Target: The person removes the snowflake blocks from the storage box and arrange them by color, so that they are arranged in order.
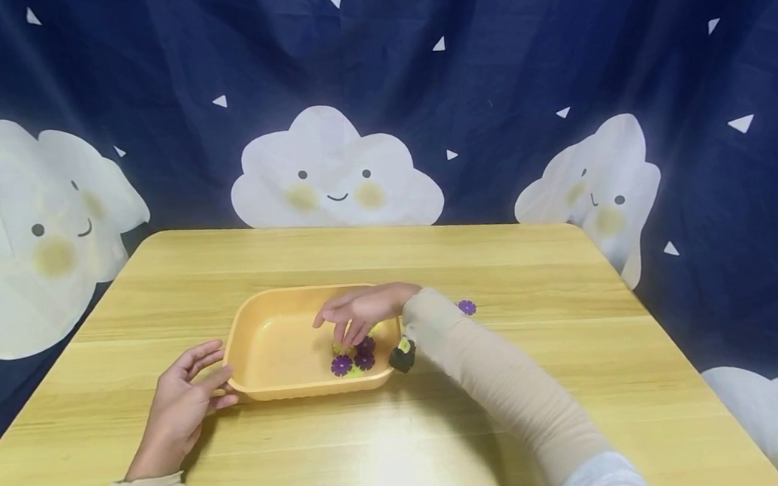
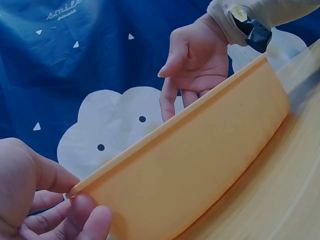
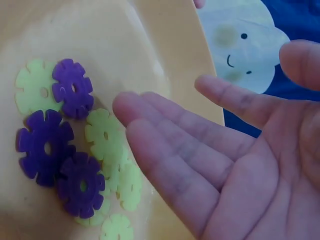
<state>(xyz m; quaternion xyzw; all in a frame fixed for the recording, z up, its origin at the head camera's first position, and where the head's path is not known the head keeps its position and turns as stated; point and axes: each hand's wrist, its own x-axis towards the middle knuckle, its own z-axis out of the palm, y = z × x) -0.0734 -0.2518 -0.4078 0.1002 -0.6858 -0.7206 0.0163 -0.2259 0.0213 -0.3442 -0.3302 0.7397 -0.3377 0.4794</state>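
Snowflake-shaped plastic discs, purple ones (image 3: 50, 145) and pale green ones (image 3: 107, 137), are sitting in a little heap inside the yellow tray (image 1: 268, 349), toward its right end, and that's where the action is happening. The right hand (image 1: 360, 313) is hovering just above the pile with its fingers straight and loosely spread, so the grip is wide and holding nothing; the wrist view is showing an empty palm (image 3: 240, 165) right beside the discs. The left hand (image 1: 183, 400) is resting against the left end of the tray, fingers (image 2: 75, 220) relaxed and touching the wall just under the rim, more steadying than clamping. My read: this is the sorting or gathering step, with the hand either dropping a disc or going for one. Picking one up next would call for bringing thumb and fingertips down onto a single disc edge, since they're lying flat and overlapping. One stray purple disc (image 1: 466, 307) is lying on the worktop (image 1: 573, 350) to the right of the tray. As for writing, the blue cloud backdrop (image 2: 75, 50) behind the tray is showing "smile" in small white script, with a tinier line under it I can't read.
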